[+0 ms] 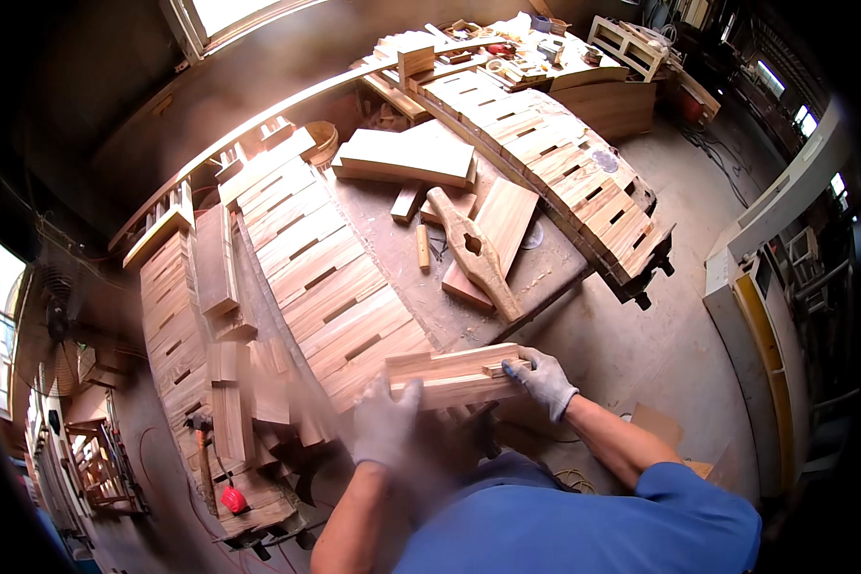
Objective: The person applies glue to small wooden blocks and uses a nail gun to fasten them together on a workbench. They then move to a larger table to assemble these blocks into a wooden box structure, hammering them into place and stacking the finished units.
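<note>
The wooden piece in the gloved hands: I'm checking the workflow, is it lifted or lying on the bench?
Lifted: both hands, left hand and right hand, hold the wooden piece at the bench's near edge.

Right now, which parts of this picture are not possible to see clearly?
Head view only:
- Left hand: motion blur smears it, so the grip of its fingers is unclear.
- Wooden piece: both hands cover its ends; the right hand hides one corner.
- Hammer: partly lost in blurred wood blocks.
- Far worktable: its small items are too tiny to identify.
</note>
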Demonstrator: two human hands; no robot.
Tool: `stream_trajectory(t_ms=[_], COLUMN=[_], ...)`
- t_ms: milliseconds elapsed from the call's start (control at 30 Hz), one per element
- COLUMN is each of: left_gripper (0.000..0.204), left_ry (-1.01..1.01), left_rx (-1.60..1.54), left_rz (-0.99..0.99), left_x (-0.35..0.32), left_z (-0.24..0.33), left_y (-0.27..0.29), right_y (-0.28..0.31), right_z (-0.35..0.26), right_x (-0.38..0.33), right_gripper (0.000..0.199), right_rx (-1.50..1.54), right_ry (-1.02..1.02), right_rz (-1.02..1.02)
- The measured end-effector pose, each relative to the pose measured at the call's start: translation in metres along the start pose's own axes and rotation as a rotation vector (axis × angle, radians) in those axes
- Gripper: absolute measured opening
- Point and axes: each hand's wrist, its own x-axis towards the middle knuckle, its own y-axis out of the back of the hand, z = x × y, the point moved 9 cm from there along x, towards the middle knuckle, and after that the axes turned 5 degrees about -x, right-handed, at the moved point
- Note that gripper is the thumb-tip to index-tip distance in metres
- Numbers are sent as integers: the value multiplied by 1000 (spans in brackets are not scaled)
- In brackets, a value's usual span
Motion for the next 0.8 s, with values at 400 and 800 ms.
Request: stream_trajectory(t_ms=[400, 800], left_gripper=[73, 67], left_ry=[-356, -469], left_rx=[378, -75], left_rz=[-141, 165], left_x=[106, 256], left_z=[161, 163], left_y=[-33, 23], right_y=[-49, -69], right_z=[118, 3], right_x=[2, 91], right_gripper=[41, 46], right_rx=[763, 815], right_ry=[-380, -253], right_rz=[300, 60])
